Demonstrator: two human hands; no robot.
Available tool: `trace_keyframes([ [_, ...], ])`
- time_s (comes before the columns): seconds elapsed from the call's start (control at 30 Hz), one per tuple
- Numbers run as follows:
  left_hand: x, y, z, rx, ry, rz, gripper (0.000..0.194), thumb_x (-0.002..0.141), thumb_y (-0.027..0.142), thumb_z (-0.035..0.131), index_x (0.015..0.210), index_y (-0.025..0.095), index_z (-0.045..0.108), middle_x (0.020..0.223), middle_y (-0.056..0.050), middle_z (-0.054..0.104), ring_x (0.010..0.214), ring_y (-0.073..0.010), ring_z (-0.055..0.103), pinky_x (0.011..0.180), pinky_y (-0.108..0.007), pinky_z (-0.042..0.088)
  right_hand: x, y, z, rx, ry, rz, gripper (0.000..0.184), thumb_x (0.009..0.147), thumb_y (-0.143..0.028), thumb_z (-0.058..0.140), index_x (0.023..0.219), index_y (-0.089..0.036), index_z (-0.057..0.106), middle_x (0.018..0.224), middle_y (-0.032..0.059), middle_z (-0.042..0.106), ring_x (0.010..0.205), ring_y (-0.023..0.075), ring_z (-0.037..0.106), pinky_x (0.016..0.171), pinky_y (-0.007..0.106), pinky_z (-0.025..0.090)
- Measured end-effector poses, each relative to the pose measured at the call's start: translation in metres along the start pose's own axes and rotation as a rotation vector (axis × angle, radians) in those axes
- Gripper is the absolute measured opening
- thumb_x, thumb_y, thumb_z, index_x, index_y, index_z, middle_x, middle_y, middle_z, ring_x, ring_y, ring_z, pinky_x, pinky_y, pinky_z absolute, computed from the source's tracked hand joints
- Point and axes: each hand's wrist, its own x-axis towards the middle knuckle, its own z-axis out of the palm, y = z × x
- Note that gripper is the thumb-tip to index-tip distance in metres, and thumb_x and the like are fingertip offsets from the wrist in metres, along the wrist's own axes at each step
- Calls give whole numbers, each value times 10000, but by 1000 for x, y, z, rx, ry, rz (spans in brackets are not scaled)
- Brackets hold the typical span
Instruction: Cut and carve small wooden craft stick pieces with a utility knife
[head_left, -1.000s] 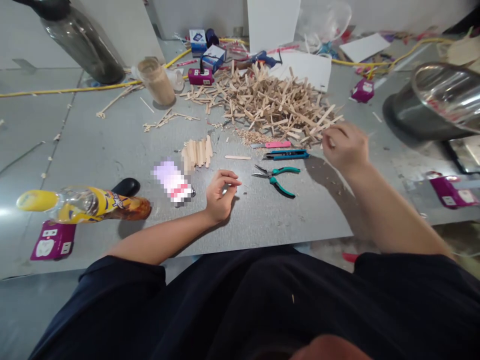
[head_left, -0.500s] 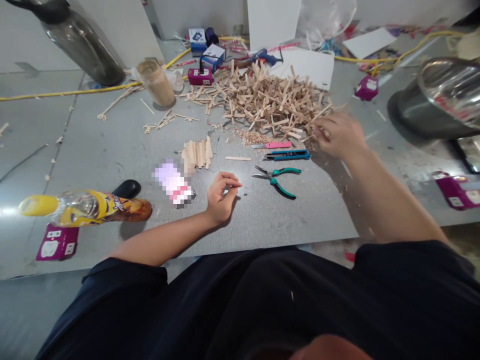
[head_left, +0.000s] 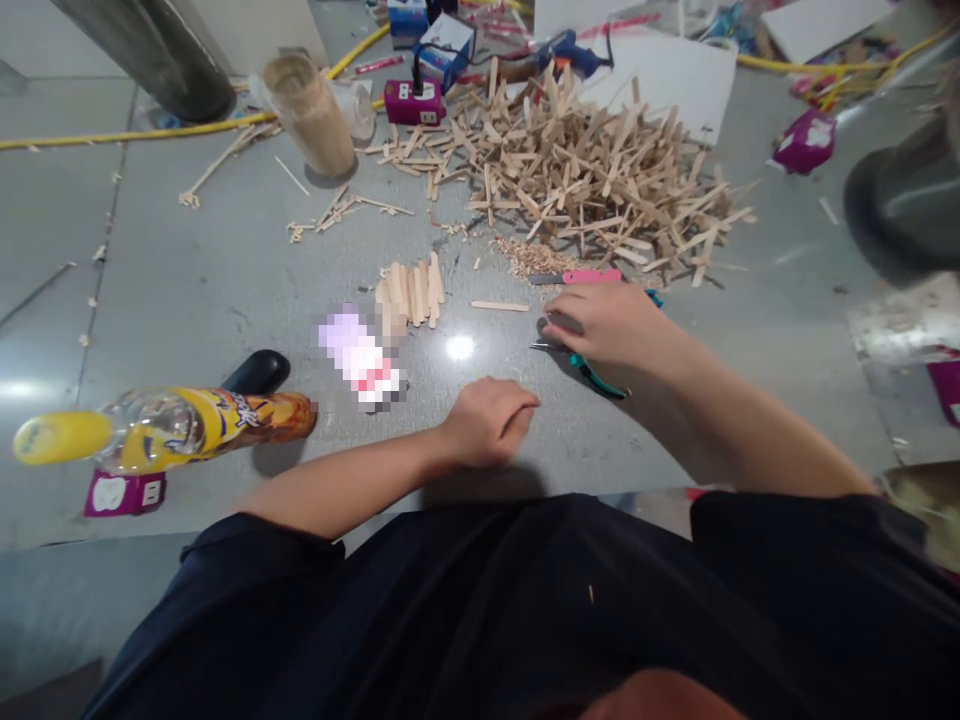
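My left hand (head_left: 491,422) is closed just above the table near its front edge, its fingers curled inward. Whatever it may hold is hidden. Curled over the tools lies my right hand (head_left: 604,325), and I cannot make out what is inside its fingers. Beneath it the teal-handled pliers (head_left: 598,378) are partly covered, with one handle and the jaw tip showing. Only the blue end of a utility knife (head_left: 655,298) peeks out behind the hand. A pink-handled knife (head_left: 592,277) lies just beyond. One flat wooden stick (head_left: 500,306) rests left of the right fingertips.
A large heap of wooden sticks (head_left: 592,170) covers the back, with shavings (head_left: 532,257) before it. Several sticks stand in a row (head_left: 411,292) beside a blurred, bright object (head_left: 364,355). A drink bottle (head_left: 217,420) and a jar (head_left: 311,120) are on the left.
My right hand has come from the stick heap toward me and left, over the pliers and utility knife. My left hand has moved right and nearer, its pinch now a closed curl. The view has shifted.
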Motion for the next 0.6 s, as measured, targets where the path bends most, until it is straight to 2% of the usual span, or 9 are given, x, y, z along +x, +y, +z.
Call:
trace_keyframes([
  [0.07,-3,2,0,45,-148,117,188,1128,222,602,1105,197,787,946,-78,847,853,-212,794,792,-359,596,8,-4,-2,2,-58,-11,187,1051,-439,767,1065,-254,797,1055,117,865,1011,369,797,749,464,504],
  [0.13,-5,5,0,12,-330,162,252,1167,238,539,1147,180,783,1000,-100,852,898,-211,807,795,-339,613,1,-6,-4,8,-69,22,303,999,-545,857,1074,-261,787,1055,119,849,1000,377,781,757,467,498],
  [0.2,-6,8,0,-82,-473,128,284,1185,259,510,1170,178,781,1049,-117,858,941,-213,817,818,-334,624,-18,-7,-4,4,-60,75,531,907,-681,937,1192,-255,795,1180,159,843,1064,423,773,809,497,532],
  [0.3,-2,12,0,-188,-557,42,264,1165,266,536,1151,193,789,1064,-126,864,979,-232,823,870,-357,633,-54,-10,3,-17,-20,143,749,880,-767,924,1393,-244,763,1370,217,802,1206,509,744,950,595,570],
  [0.37,4,14,-2,-223,-547,-48,230,1130,275,583,1115,204,801,1041,-119,862,967,-239,816,882,-376,630,-73,-10,10,-8,23,163,712,929,-737,879,1430,-249,748,1429,228,777,1274,539,718,1046,673,558],
  [0.4,8,15,-4,-225,-518,-96,214,1108,296,615,1058,205,803,982,-102,851,896,-229,798,849,-374,619,-80,-9,14,1,46,171,649,959,-689,856,1425,-250,749,1433,228,772,1290,541,711,1075,699,553],
  [0.5,23,12,-20,-197,-468,-351,221,1043,359,722,883,212,763,751,-16,752,674,-170,691,687,-325,532,-87,-4,27,52,96,186,422,993,-491,795,1333,-242,781,1331,220,783,1224,497,734,1055,685,596],
  [0.57,34,5,-34,-275,-545,-546,288,1049,413,734,840,217,741,674,-8,720,580,-157,661,571,-291,476,-85,0,34,110,129,171,329,963,-421,792,1240,-245,805,1245,207,785,1151,464,749,1018,655,631],
  [0.6,40,-1,-39,-334,-643,-634,315,1057,455,743,855,213,758,712,-39,769,562,-166,690,534,-289,482,-85,2,36,138,153,153,301,944,-404,801,1203,-251,812,1221,197,784,1135,454,753,1012,646,640],
])
